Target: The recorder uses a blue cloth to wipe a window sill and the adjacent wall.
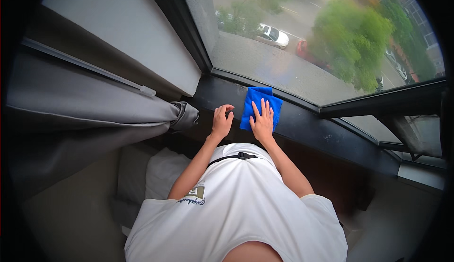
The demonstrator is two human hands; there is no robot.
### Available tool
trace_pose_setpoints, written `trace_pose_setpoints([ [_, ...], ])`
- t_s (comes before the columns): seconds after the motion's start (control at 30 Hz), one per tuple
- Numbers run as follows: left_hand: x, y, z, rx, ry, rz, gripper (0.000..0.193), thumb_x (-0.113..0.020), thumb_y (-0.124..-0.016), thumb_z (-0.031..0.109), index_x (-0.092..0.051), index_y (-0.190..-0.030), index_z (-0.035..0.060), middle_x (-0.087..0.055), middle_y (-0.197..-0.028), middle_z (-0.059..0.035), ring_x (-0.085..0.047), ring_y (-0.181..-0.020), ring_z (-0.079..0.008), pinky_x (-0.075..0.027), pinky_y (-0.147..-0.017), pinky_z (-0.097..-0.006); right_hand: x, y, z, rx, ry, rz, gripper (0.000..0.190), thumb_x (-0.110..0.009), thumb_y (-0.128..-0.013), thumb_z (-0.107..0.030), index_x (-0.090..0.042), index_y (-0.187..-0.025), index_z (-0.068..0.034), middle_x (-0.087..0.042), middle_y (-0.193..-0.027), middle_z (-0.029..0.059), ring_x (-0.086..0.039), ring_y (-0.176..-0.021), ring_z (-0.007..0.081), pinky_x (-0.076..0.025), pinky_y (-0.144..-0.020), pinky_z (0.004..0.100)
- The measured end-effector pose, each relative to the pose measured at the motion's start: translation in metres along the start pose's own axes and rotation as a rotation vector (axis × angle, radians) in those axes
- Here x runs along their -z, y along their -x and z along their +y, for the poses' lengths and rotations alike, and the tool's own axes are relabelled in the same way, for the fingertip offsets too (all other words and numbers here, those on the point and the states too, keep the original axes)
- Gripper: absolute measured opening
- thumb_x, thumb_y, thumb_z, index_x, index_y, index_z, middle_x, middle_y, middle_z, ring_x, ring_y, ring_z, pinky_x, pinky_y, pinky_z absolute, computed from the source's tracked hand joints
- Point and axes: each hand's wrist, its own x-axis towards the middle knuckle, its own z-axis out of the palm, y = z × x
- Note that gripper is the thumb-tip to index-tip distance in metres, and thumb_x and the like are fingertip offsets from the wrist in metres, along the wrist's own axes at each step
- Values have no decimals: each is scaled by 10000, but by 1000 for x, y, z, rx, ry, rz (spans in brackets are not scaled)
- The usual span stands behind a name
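Observation:
A folded blue cloth (260, 95) lies on the dark windowsill (305, 127), close to the window frame. My right hand (263, 123) rests flat on top of the cloth, palm down, with its fingers spread and not wrapped around it. To the left of the cloth, my left hand (222, 123) is held over the sill's near edge. Its fingers are bent, a gap shows between thumb and forefinger, and it holds nothing. Whether the left hand touches the sill cannot be told.
A grey curtain (142, 111) is gathered at the left, its knotted end near the sill. A clear rod (88, 66) lies along it. Window glass (269, 63) rises beyond the sill, above a street. At the right, a window sash (415, 130) is tilted outward.

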Motion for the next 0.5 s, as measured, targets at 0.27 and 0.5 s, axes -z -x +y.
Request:
trace_pose_setpoints([
  [0.27, -77, -11, 57, -122, 161, -276, 159, -582, -858, 72, -625, -1009, 49, -639, -965, -99, -570, -940, -276, -455, -865, -380, 46, 61, 87, -386, 118, 147, 630, -600, -873, -278, -396, -1463, -191, -254, -1545, 188, -221, -1432, 370, -189, -1151, 509],
  [0.5, -136, -9, 105, -245, 191, -464, 170, -565, -888, 113, -650, -1024, 55, -672, -989, -89, -597, -945, -250, -490, -817, -350, 90, 149, 188, -708, 275, 289, 651, -594, -894, -291, -342, -1485, -188, -240, -1548, 194, -203, -1434, 381, -191, -1147, 528],
])
